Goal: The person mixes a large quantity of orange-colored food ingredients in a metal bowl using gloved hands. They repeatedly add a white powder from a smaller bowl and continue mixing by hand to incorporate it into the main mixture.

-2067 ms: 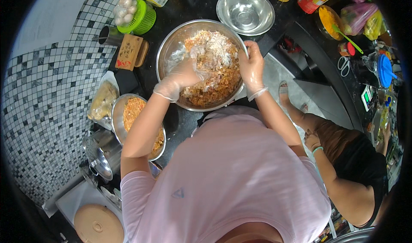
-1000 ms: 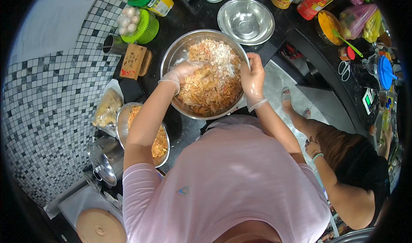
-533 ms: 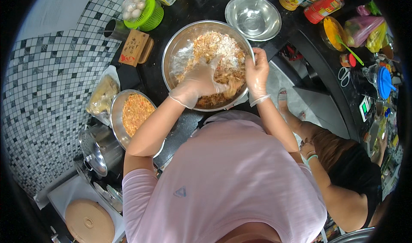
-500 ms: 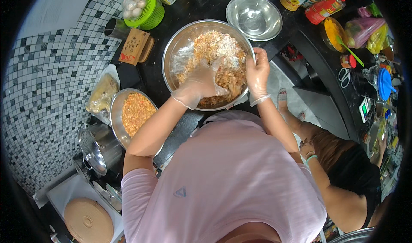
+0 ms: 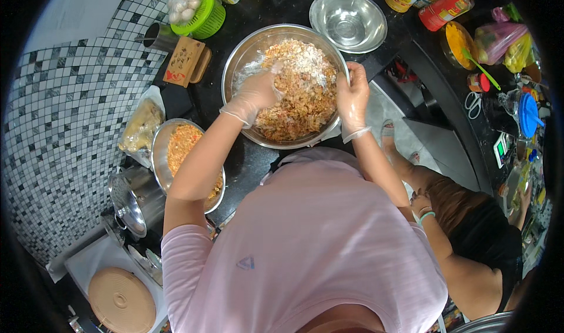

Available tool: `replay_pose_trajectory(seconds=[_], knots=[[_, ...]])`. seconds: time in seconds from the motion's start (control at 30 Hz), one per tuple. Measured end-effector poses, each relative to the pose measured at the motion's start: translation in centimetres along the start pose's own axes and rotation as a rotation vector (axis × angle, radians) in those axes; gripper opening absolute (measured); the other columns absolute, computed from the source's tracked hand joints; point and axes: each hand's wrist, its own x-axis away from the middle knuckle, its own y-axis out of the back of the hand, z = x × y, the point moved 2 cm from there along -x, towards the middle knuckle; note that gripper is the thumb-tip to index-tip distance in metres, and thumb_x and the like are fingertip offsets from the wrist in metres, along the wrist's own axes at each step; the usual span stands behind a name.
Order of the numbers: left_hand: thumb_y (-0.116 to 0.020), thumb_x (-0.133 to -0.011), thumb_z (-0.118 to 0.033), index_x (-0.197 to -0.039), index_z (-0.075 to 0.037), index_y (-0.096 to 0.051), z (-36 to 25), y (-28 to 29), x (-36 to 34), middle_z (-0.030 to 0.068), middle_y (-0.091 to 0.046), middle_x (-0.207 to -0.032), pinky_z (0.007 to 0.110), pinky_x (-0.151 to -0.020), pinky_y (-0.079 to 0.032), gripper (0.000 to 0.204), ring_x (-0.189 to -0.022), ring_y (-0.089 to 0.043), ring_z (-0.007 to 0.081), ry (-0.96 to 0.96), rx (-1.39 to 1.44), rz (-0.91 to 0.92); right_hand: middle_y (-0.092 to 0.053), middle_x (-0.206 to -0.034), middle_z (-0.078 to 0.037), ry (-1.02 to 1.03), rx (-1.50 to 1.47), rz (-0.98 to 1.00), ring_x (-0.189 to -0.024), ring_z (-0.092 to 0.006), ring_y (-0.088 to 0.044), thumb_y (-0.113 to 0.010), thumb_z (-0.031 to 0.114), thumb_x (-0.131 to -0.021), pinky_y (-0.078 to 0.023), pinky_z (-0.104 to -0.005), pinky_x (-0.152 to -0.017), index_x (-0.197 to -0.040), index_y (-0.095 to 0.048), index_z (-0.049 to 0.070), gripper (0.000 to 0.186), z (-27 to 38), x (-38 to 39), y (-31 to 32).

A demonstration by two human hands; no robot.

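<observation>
A large metal mixing bowl [image 5: 232, 68] holds a crumbly orange-brown shredded mixture [image 5: 298, 106], with white powder [image 5: 314, 62] lying on its far right part. My left hand [image 5: 258, 93], in a clear plastic glove, is inside the bowl at the mixture's left edge. Its thumb and fingers look apart, though the fingertips are slightly blurred, and no clump shows in it. My right hand [image 5: 352, 98], gloved the same way, grips the bowl's right rim, thumb toward the inside.
Beyond stands a second metal bowl [image 5: 348, 21]. Left of my forearm is another bowl [image 5: 160, 156] of orange mixture, beside a steel pot [image 5: 147, 201]. A wooden block [image 5: 185, 61] and green basket [image 5: 205, 21] stand far left. Another person [image 5: 470, 233] is at my right.
My left hand has drawn back leftward and up from the middle of the mixture, uncovering more of it. The right hand keeps its hold on the rim.
</observation>
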Motion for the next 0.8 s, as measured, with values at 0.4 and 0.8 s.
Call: replay_pose_trajectory(seconds=[0.4,0.8], knots=[[-0.082,-0.063,-0.035,-0.148,0.005,-0.01,1.4,-1.4,3.4,0.0388,-0.025,-0.143,0.041,-0.108,-0.034,0.118,-0.132,-0.036,0.0456,0.03,-0.425,0.201,-0.057,-0.082,0.0,-0.064,0.03,0.048,-0.073,-0.005,-0.051,-0.052,-0.005,-0.088,-0.041,-0.0195,-0.064,-0.104,-0.054,0.001,0.017,-0.9,-0.2,0.2],[-0.067,-0.073,-0.012,-0.13,0.0,-0.046,4.0,-2.3,-2.4,0.0305,-0.056,-0.114,0.04,-0.091,-0.049,0.062,-0.103,-0.06,0.0411,0.101,-0.123,-0.066,-0.058,-0.088,-0.003,-0.016,-0.041,0.037,-0.08,-0.006,-0.052,-0.051,-0.005,-0.089,-0.042,-0.0202,-0.071,-0.104,-0.052,0.001,0.016,-0.6,0.0,0.0]])
